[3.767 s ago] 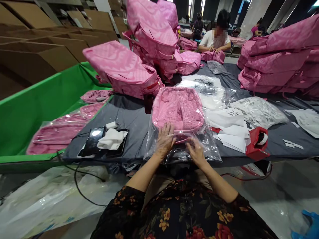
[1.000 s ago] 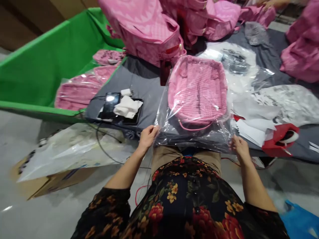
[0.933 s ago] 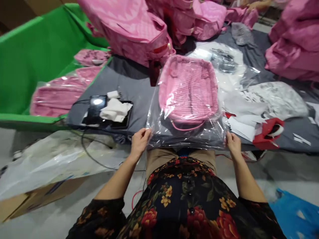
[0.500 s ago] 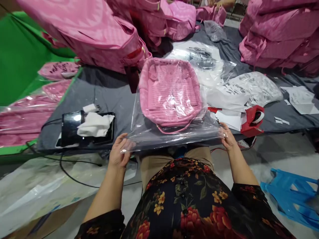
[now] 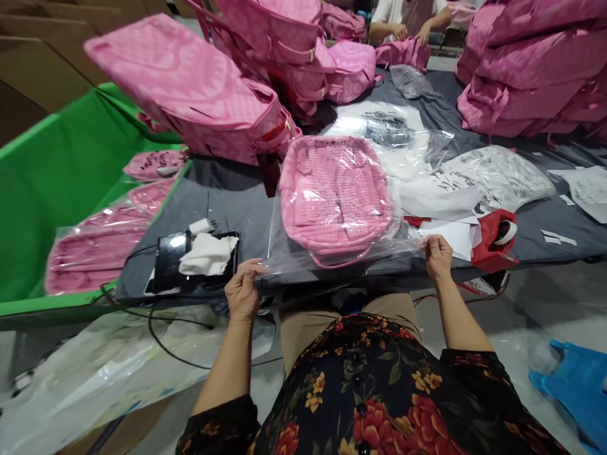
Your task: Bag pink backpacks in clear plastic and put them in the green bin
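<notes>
A: Big picture?
B: Grey surface (image 5: 227,202), green bin (image 5: 57,170) on its left w/ bagged packs (image 5: 95,243) inside. Loose pink packs are piled at the back (image 5: 199,95) and stacked far right (image 5: 521,76).

A: Centre?
B: One pink pack (image 5: 336,189) flat inside a clear bag (image 5: 294,256), mid-surface, straight ahead of the person. Its long axis runs away from the body. Handle loop is at the near end, bag mouth at the surface edge.

A: Hands?
B: Left hand (image 5: 243,292) is on the bag's near-left corner, right hand (image 5: 437,254) on the near-right. Fingers (image 5: 249,275) of both are pinched on the plastic edge, film stretched between them. The pack lies beyond and between the two hands. The right hand sits a bit further fwd, so it's closer.

A: Small stuff?
B: Red tape dispenser (image 5: 493,240) just right of the right hand, papers (image 5: 450,234) beside it. Phone (image 5: 171,262) w/ white cloth (image 5: 206,253) near the left hand. Another person's hands (image 5: 403,30) are at the far end.
</notes>
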### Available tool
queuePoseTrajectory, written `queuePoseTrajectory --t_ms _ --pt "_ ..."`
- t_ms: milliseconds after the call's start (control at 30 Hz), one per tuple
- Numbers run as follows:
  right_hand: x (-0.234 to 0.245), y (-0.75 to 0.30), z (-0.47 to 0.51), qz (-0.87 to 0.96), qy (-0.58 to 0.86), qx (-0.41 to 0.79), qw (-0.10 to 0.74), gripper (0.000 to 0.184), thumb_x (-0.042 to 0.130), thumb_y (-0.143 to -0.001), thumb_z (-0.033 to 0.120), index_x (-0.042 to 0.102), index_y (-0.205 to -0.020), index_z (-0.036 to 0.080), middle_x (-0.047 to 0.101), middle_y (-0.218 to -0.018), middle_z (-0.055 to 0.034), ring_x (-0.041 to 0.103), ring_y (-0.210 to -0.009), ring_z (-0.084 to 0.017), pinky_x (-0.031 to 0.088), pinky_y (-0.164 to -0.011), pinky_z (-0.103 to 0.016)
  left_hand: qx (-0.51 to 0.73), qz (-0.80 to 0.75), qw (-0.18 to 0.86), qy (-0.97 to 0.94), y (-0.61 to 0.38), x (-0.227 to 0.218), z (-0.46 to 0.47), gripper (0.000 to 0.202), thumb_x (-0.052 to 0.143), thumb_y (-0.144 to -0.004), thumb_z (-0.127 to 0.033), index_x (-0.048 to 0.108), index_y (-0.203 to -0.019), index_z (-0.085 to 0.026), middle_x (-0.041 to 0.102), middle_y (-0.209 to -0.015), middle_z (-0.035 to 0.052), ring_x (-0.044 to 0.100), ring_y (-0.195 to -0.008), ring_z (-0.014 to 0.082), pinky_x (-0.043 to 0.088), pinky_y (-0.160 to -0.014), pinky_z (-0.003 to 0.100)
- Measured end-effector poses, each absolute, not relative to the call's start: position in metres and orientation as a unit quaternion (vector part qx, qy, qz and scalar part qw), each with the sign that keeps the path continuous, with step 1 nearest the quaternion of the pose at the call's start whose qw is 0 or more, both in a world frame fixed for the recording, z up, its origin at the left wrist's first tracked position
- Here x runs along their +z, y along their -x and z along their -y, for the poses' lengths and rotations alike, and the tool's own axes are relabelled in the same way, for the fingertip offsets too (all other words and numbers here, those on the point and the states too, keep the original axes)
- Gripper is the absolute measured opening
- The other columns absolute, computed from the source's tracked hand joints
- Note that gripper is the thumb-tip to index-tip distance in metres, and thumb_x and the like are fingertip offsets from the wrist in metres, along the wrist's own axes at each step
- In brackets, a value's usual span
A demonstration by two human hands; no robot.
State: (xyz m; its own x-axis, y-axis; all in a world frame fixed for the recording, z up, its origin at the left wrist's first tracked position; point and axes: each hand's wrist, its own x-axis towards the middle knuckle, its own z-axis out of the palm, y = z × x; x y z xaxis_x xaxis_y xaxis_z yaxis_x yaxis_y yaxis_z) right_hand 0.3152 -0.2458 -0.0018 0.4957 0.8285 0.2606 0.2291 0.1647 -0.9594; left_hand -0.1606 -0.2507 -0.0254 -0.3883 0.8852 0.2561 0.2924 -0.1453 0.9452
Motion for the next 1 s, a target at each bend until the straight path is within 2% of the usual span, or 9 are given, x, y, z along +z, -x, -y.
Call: queuePoseTrajectory --t_ms 100,200,267,333,400,467,700,867,1000 --pt "-0.009 -0.304 0.232 0.393 0.654 0.205 0.613 0.057 0.055 -0.081 0.081 0.060 -0.081 0.024 0.039 -0.048 0.0073 0.042 -0.045 -0.014 0.038 -0.050 -0.028 0.571 -0.622 0.317 -0.431 0.146 -0.031 0.239 0.054 0.051 -0.086 -0.071 0.066 -0.083 -0.020 0.060 -0.059 0.0010 0.057 -0.056 0.0173 0.051 -0.063 0.031" --pt "-0.012 -0.302 0.225 0.381 0.691 0.194 0.583 0.061 0.053 -0.080 0.082 0.062 -0.086 0.023 0.038 -0.049 0.0080 0.037 -0.043 -0.013 0.033 -0.047 -0.028 0.537 -0.654 0.310 -0.433 0.141 -0.034 0.229 0.052 0.046 -0.089 -0.066 0.068 -0.089 -0.018 0.049 -0.048 -0.0035 0.054 -0.052 0.0172 0.051 -0.066 0.032" --pt "-0.012 -0.304 0.224 0.381 0.702 0.197 0.569 0.061 0.054 -0.080 0.080 0.064 -0.092 0.021 0.043 -0.052 0.0072 0.039 -0.044 -0.013 0.034 -0.046 -0.028 0.514 -0.686 0.239 -0.457 0.136 -0.030 0.228 0.050 0.046 -0.091 -0.062 0.070 -0.096 -0.018 0.059 -0.058 0.0005 0.062 -0.065 0.0206 0.053 -0.078 0.037" --pt "-0.011 -0.305 0.224 0.388 0.706 0.189 0.562 0.060 0.053 -0.082 0.078 0.064 -0.096 0.020 0.043 -0.053 0.0072 0.042 -0.045 -0.014 0.035 -0.047 -0.028 0.502 -0.702 0.100 -0.496 0.124 -0.019 0.230 0.047 0.051 -0.094 -0.058 0.070 -0.111 -0.018 0.072 -0.089 0.0106 0.068 -0.096 0.0281 0.050 -0.097 0.046" --pt "-0.010 -0.305 0.225 0.396 0.705 0.178 0.562 0.059 0.050 -0.084 0.077 0.063 -0.097 0.021 0.041 -0.051 0.0080 0.044 -0.046 -0.015 0.037 -0.048 -0.028 0.476 -0.657 -0.021 -0.584 0.101 -0.004 0.232 0.048 0.057 -0.095 -0.054 0.065 -0.127 -0.019 0.070 -0.121 0.0178 0.060 -0.124 0.0342 0.035 -0.114 0.055" --pt "-0.009 -0.304 0.226 0.393 0.702 0.175 0.568 0.058 0.047 -0.084 0.077 0.060 -0.096 0.022 0.039 -0.050 0.0087 0.044 -0.046 -0.015 0.037 -0.049 -0.028 0.416 -0.562 -0.043 -0.713 0.070 0.012 0.231 0.050 0.063 -0.094 -0.052 0.062 -0.133 -0.020 0.068 -0.128 0.0178 0.054 -0.132 0.0355 0.023 -0.120 0.058" --pt "-0.007 -0.302 0.227 0.389 0.704 0.187 0.564 0.058 0.044 -0.084 0.079 0.056 -0.096 0.023 0.039 -0.050 0.0088 0.045 -0.046 -0.016 0.036 -0.049 -0.028 0.270 -0.439 0.000 -0.857 0.015 0.038 0.208 0.030 0.071 -0.091 -0.049 0.068 -0.095 -0.019 0.069 -0.098 0.0111 0.058 -0.105 0.0304 0.029 -0.111 0.052" --pt "-0.009 -0.302 0.228 0.389 0.691 0.200 0.575 0.057 0.045 -0.084 0.079 0.056 -0.096 0.024 0.041 -0.050 0.0084 0.045 -0.045 -0.016 0.037 -0.049 -0.028 0.284 -0.423 0.005 -0.860 0.033 0.031 0.211 0.017 0.065 -0.098 -0.035 0.068 -0.090 -0.021 0.069 -0.084 0.0062 0.057 -0.093 0.0250 0.031 -0.100 0.046" --pt "-0.011 -0.307 0.224 0.393 0.694 0.203 0.568 0.057 0.044 -0.085 0.078 0.057 -0.096 0.024 0.040 -0.050 0.0083 0.044 -0.045 -0.016 0.036 -0.050 -0.028 0.288 -0.410 -0.010 -0.865 0.039 0.030 0.200 0.022 0.056 -0.101 -0.030 0.070 -0.086 -0.023 0.070 -0.084 0.0060 0.057 -0.097 0.0249 0.030 -0.100 0.046"
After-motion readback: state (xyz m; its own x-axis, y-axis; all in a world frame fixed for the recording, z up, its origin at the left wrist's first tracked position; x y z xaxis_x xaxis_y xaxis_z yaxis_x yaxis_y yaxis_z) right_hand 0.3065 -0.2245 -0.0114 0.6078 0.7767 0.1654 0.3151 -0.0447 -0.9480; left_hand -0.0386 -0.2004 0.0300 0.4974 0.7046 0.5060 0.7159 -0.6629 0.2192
